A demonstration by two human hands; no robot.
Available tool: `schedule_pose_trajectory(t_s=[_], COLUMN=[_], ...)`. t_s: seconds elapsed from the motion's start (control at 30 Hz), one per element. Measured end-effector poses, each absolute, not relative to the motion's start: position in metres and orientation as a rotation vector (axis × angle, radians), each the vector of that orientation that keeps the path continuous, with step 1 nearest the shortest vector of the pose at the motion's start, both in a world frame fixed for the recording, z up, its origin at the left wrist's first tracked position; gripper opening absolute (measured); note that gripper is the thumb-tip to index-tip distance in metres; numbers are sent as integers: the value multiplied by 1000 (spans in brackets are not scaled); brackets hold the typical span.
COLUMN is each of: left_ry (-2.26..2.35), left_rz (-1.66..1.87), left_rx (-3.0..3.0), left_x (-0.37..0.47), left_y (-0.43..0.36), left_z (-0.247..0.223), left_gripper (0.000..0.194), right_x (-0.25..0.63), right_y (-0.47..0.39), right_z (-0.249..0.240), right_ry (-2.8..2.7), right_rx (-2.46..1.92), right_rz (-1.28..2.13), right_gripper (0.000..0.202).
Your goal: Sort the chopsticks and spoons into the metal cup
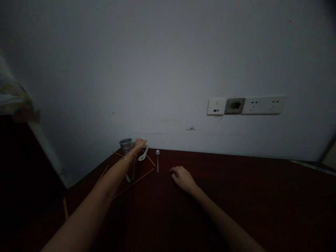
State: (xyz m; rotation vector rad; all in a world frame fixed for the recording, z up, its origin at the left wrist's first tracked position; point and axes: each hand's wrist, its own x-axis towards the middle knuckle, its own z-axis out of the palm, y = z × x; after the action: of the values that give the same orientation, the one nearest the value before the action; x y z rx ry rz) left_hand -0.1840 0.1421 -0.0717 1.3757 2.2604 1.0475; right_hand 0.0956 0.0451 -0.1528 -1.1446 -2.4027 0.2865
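My left hand (pixel 139 142) reaches to the back left of the table, with its fingers closed. What they hold, if anything, is hidden. Right beside it stands a grey metal cup (pixel 126 144), which looks stacked on another. A white soup spoon (pixel 144 154) lies just in front of this hand, with a thin metal spoon (pixel 158 160) to its right. Several wooden chopsticks (pixel 139 180) are scattered around and under my left forearm, near a small pale spoon-like piece (pixel 127 178). My right hand (pixel 183 178) rests on the tabletop, fingers loosely bent and apart, holding nothing.
The dark red table (pixel 236 189) meets a pale wall (pixel 157 70) at the back. Wall sockets (pixel 262 105) sit above it on the right. A thin strip (pixel 313 168) lies near the right back edge. Whitish wrapped material (pixel 13 96) is at the far left.
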Motion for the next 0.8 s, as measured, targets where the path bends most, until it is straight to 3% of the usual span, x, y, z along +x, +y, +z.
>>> schedule_pose_trajectory(t_s=[0.23, 0.5, 0.8], left_ry=[2117, 1829, 1872], left_rz=[1159, 1099, 960], left_rx=[1548, 1718, 1862], left_x=[-128, -28, 10], left_y=[121, 79, 39], left_z=[-71, -120, -158], left_gripper=[23, 28, 25], right_x=[96, 106, 184], right_y=[50, 55, 30], right_z=[-156, -153, -149], right_ry=[-2336, -1932, -2175], right_rx=[-1118, -1086, -1218], right_rz=[395, 814, 519], right_gripper=[33, 37, 31])
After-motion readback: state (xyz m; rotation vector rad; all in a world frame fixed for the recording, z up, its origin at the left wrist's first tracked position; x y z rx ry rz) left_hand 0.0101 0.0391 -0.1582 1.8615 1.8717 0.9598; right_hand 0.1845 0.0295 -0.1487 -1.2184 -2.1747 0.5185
